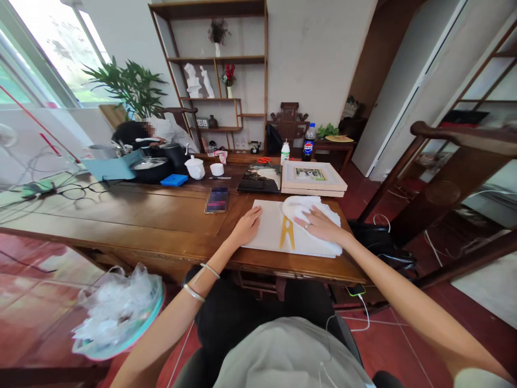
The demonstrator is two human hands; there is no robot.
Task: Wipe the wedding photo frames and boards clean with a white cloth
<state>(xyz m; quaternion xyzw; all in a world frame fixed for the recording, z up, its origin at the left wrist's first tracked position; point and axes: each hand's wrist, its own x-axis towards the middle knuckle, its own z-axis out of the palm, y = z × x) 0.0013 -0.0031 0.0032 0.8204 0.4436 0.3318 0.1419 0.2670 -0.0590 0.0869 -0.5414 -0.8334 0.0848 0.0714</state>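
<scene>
Flat on the wooden table in front of me lies a white book or board (269,229) bearing a yellow clothespin shape (287,233). My left hand (247,225) rests along its left edge, fingers stretched out and holding nothing. On its right half, a crumpled white cloth (302,206) is bunched under my right hand (321,223), whose fingers press into it. Part of the cloth hangs over the board's right side. The palm side of both hands is hidden.
Behind the board are an open case with a framed picture (309,175), a white bottle (285,153) and a cola bottle (309,141). A phone (217,199) lies to the left, with a white teapot (195,167) beyond. A person (161,132) leans at the table's far left.
</scene>
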